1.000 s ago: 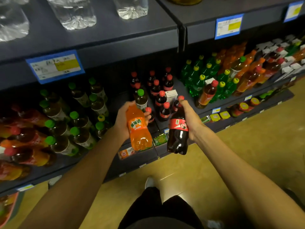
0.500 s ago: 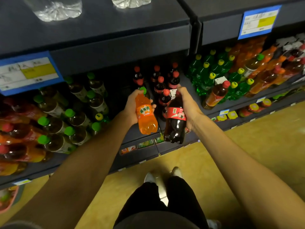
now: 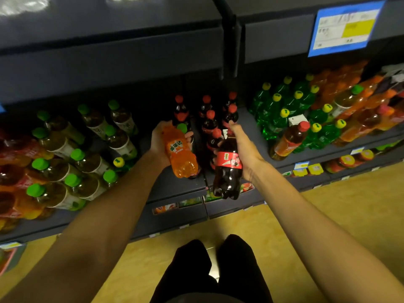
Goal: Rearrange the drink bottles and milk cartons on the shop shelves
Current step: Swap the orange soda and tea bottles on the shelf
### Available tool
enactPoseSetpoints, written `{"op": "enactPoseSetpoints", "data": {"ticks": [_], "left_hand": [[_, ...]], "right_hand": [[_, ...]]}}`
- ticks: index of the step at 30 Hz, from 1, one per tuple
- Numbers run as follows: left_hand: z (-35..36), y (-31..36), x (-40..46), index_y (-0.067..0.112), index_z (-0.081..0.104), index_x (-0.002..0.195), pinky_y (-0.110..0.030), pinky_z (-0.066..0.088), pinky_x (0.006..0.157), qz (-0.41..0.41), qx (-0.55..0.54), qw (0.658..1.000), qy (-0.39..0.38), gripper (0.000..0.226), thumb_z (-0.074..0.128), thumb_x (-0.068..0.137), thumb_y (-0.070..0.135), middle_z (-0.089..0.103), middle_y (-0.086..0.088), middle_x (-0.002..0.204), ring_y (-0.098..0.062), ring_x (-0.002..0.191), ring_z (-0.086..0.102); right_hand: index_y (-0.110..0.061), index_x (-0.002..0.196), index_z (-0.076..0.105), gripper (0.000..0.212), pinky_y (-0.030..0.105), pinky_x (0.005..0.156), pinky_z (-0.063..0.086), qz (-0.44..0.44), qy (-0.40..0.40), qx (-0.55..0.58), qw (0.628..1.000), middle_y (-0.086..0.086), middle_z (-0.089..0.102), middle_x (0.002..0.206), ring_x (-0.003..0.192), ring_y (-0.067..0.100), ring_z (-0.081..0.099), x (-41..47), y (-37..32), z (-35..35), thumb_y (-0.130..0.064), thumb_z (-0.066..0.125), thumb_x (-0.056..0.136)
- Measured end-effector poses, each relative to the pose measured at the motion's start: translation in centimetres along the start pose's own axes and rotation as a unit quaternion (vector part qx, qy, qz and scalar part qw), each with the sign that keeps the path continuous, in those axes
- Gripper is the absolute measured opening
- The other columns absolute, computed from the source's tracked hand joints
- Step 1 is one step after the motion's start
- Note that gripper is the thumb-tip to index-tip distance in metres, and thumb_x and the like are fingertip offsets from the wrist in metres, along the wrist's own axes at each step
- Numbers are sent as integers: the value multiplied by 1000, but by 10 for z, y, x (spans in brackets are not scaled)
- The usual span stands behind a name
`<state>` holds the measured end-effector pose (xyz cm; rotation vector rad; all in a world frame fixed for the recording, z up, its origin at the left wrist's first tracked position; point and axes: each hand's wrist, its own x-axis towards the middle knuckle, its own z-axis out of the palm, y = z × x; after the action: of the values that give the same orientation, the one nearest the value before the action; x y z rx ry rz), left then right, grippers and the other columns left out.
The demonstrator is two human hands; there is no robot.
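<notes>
Orange soda: a clear plastic bottle of orange soda (image 3: 180,153) with a green cap and orange label, tilted with its base toward the camera, held in front of the dark shelf
Left hand: the left hand (image 3: 160,141) is wrapped round the upper part of the orange bottle, fingers curled over its neck and shoulder
Cola in hand: a dark plastic cola bottle (image 3: 227,169) with a red label, tilted, its base hanging over the shelf's front edge
Right hand: the right hand (image 3: 246,150) grips the cola bottle from its right side, thumb up near the neck
Bottles together: the two held bottles are just beside each other, not plainly touching
Cola row: red-capped dark cola bottles (image 3: 208,121) stand upright on the middle shelf (image 3: 177,186), directly behind both hands
Left of the hands: tea bottles with green caps (image 3: 54,141) lie packed on the same shelf, one yellow cap among them
Right of the hands: green plastic bottles with yellow caps (image 3: 282,112) stand on the neighbouring shelf section, with a red-capped amber bottle (image 3: 289,138) at their front
Upper shelf edge: a blue and yellow price tag (image 3: 345,28), its print blurred
Floor: yellow flooring (image 3: 349,215) beneath, the person's dark trouser legs (image 3: 214,267) at the bottom
</notes>
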<state>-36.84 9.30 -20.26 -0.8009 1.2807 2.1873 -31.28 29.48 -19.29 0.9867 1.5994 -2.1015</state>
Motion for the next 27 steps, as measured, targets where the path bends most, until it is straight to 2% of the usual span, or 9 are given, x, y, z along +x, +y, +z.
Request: {"op": "enactPoseSetpoints", "data": {"ticks": [3, 8, 10, 13, 18, 20, 22, 24, 27], "left_hand": [[4, -4, -9, 8, 56, 113, -31, 53, 63, 3, -37, 999, -32, 44, 52, 90, 45, 67, -16, 103, -22, 69, 65], [3, -10, -22, 11, 61, 102, -36, 53, 72, 23, -63, 997, -44, 42, 53, 86, 49, 66, -11, 96, -24, 76, 64], [3, -10, -29, 12, 60, 98, -34, 55, 68, 27, -77, 996, -41, 39, 52, 86, 48, 65, -11, 93, -23, 71, 64], [2, -8, -42, 12, 60, 97, -28, 54, 63, 49, -108, 992, -31, 36, 49, 89, 45, 64, -12, 97, -19, 66, 63], [-8, -4, -70, 11, 57, 95, -27, 53, 62, 81, -157, 984, -25, 35, 53, 84, 44, 64, -14, 107, -17, 68, 61], [-15, -5, -81, 11, 61, 89, -27, 52, 62, 89, -177, 980, -20, 35, 50, 88, 44, 66, -15, 106, -17, 67, 60], [-21, -8, -91, 11, 68, 79, -27, 51, 62, 97, -199, 975, -18, 39, 49, 90, 43, 66, -16, 107, -18, 66, 60], [-26, -9, -99, 12, 71, 74, -27, 50, 63, 103, -208, 973, -18, 42, 49, 90, 44, 66, -15, 106, -18, 66, 60], [-34, -11, -109, 15, 71, 76, -29, 46, 68, 106, -197, 974, -22, 43, 46, 91, 47, 65, -11, 101, -18, 67, 59]], "right_hand": [[-18, 140, 46, 130, 56, 91, 54, 11, -16, -17, 1000, 17, 60, 131, 104, 35, 68, 10, -3, -10, -86, 78, 34], [-24, 145, 43, 133, 60, 98, 48, 28, -45, -41, 998, 11, 51, 144, 120, 35, 59, 14, -17, -28, -89, 75, 34], [-27, 146, 42, 134, 62, 102, 44, 36, -54, -41, 997, 8, 48, 148, 126, 34, 55, 14, -25, -34, -91, 73, 32], [-24, 140, 49, 116, 60, 95, 51, 18, -75, -42, 996, 12, 60, 135, 114, 34, 64, -2, -42, -35, -84, 76, 44], [-14, 107, 58, 50, 54, 97, 52, -74, -62, -45, 994, 13, 69, 116, 108, 32, 67, -12, -55, -20, -48, 75, 74], [-19, 94, 59, 23, 47, 101, 51, -122, -56, -35, 990, 11, 71, 112, 107, 26, 67, -14, -59, -6, -36, 72, 86], [-19, 96, 61, 19, 35, 100, 50, -179, -45, -45, 982, 10, 70, 108, 101, 16, 66, -12, -61, 11, -33, 72, 89], [-10, 101, 64, 27, 21, 88, 49, -259, -31, -76, 962, 1, 66, 94, 86, 6, 63, -9, -64, 29, -31, 73, 88], [-9, 100, 65, 32, 17, 84, 49, -371, -31, -177, 911, -2, 69, 93, 90, 11, 66, 6, -65, 54, -35, 76, 84]]}}
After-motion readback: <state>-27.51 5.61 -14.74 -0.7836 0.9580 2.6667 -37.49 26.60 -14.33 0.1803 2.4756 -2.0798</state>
